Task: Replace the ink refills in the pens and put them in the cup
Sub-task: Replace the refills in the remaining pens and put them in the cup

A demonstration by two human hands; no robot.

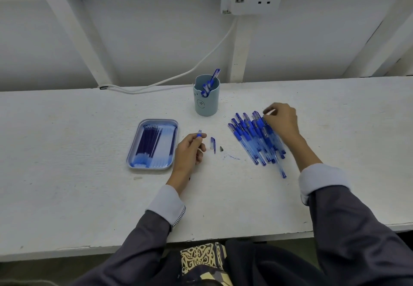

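From the head view, a white surface (pixel 67 151) carries everything. The left hand (pixel 190 149) rests on it beside the tray, fingers curled round a pen barrel (pixel 199 134), whose blue grip end sticks out above the thumb. Just right of it lie a loose clear-and-blue pen cap (pixel 213 144) and a small dark tip piece (pixel 221 148), with a blue ink smear (pixel 233 157) nearby. The right hand (pixel 281 122) sits over the far edge of a fanned pile of pens (pixel 252 140), translucent blue with darker grips; its fingers pinch a thin pale stick (pixel 269 113). A pale blue tray (pixel 134 151) to the left holds refills (pixel 149 144), some dark with ink, others clear. Behind, a light blue cup (pixel 206 104) stands upright with a few pens (pixel 211 82) leaning inside.
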